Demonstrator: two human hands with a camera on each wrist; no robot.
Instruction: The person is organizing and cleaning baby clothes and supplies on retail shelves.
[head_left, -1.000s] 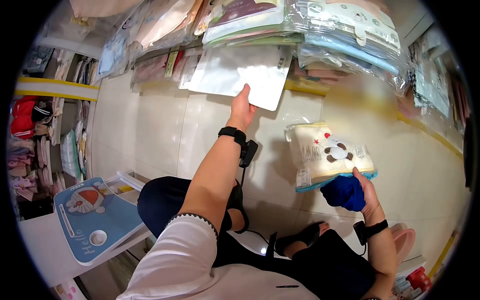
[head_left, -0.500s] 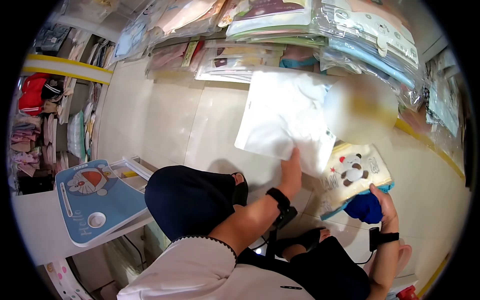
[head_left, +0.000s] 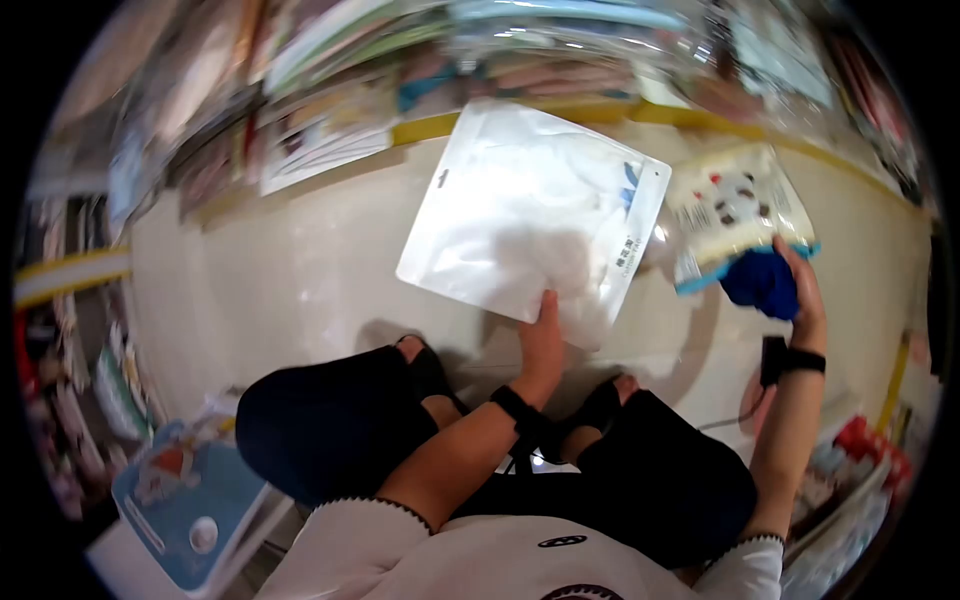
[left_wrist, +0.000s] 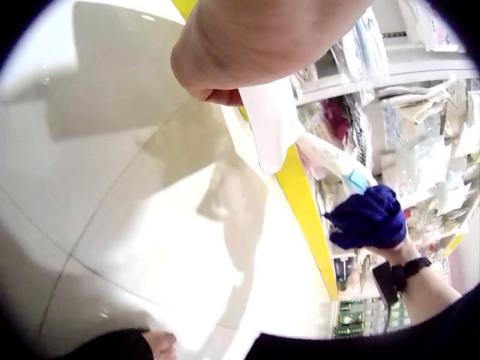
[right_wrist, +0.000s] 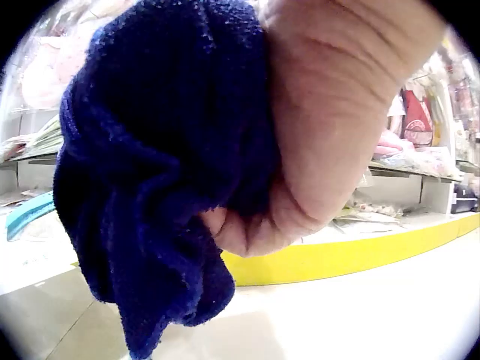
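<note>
A flat white package (head_left: 530, 200) with dark print along its right side is pinched at its lower edge by my left hand (head_left: 545, 345), thumb on top. My right hand (head_left: 803, 285) grips a bunched dark blue cloth (head_left: 762, 283) together with the near edge of a clear bag (head_left: 740, 205) of cream fabric with an animal picture and a blue border. The two packages are held side by side over the floor. In the right wrist view the blue cloth (right_wrist: 150, 165) hangs from the curled fingers of my right hand (right_wrist: 322, 112).
Stacks of plastic-wrapped goods (head_left: 560, 75) lie along the far side above a yellow shelf edge (head_left: 420, 128). At the lower left is a blue tray table (head_left: 190, 510) with a cartoon picture. Tiled floor (head_left: 280, 290) spreads between the shelves and the person's feet.
My left hand has drawn the white package away from the shelf stacks, back over the floor beside the cream bag. My right hand keeps its hold. The head view has shifted.
</note>
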